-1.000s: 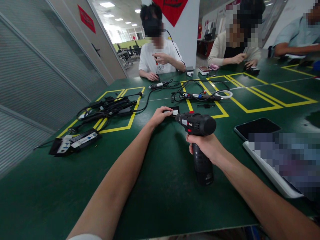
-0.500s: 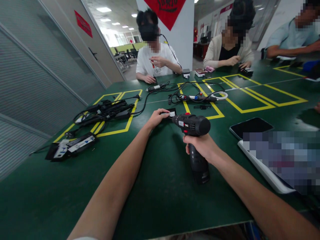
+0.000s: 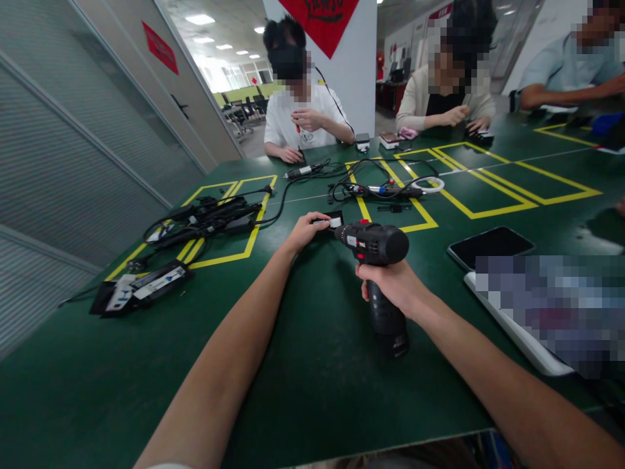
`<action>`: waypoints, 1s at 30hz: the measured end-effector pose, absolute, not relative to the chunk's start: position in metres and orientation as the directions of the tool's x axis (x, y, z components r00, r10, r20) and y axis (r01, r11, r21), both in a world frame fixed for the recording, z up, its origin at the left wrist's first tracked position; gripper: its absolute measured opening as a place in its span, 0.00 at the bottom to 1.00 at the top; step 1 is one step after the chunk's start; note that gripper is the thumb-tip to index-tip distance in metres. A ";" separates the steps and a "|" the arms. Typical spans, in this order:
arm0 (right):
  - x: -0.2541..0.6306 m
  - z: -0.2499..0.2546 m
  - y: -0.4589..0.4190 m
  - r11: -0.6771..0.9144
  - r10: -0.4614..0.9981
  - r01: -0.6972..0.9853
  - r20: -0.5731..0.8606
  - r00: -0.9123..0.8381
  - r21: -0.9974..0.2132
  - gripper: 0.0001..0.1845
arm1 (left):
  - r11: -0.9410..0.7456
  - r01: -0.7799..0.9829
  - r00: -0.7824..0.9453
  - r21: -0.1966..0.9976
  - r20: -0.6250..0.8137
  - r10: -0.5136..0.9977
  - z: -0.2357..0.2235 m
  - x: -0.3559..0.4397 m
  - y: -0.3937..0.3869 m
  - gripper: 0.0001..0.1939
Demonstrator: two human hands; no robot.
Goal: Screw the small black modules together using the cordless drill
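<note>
A black cordless drill (image 3: pixel 375 243) with red accents is gripped around its handle by my right hand (image 3: pixel 390 284). Its chuck points left and away, with the tip close to a small black piece with a white part (image 3: pixel 335 222) on the green table. Whether the tip touches that piece I cannot make out. My left hand (image 3: pixel 310 229) is closed on the piece's left side, its fingers pressed against it, and hides part of it.
A heap of black cables (image 3: pixel 209 215) and a black-and-white packet (image 3: pixel 141 286) lie to the left. Further back is a cabled tool (image 3: pixel 385 191). On the right are a phone (image 3: pixel 491 248) and a white-edged slab (image 3: pixel 517 332). Several people sit across the table (image 3: pixel 312 391).
Both hands and the drill hold nearly the same place. The view has shifted very slightly; nothing has been taken up or let go.
</note>
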State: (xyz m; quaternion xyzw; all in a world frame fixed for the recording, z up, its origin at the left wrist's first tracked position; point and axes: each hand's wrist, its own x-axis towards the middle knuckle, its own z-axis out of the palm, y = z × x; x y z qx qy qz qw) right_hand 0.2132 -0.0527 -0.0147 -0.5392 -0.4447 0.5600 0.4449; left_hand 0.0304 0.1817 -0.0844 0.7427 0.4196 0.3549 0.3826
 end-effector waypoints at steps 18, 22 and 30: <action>0.210 -0.013 -0.051 -0.222 0.975 -0.034 -0.222 -0.001 -0.974 0.05 | -0.340 0.299 0.402 0.891 0.206 0.892 -0.089 0.031 0.184 0.18; 0.210 -0.014 -0.050 -0.216 0.976 -0.060 -0.217 0.009 -0.975 0.05 | -0.350 0.300 0.392 0.887 0.220 0.893 -0.090 0.031 0.185 0.17; 0.209 -0.015 -0.050 -0.225 0.974 -0.037 -0.226 0.014 -0.974 0.04 | -0.349 0.311 0.384 0.884 0.219 0.897 -0.088 0.031 0.184 0.16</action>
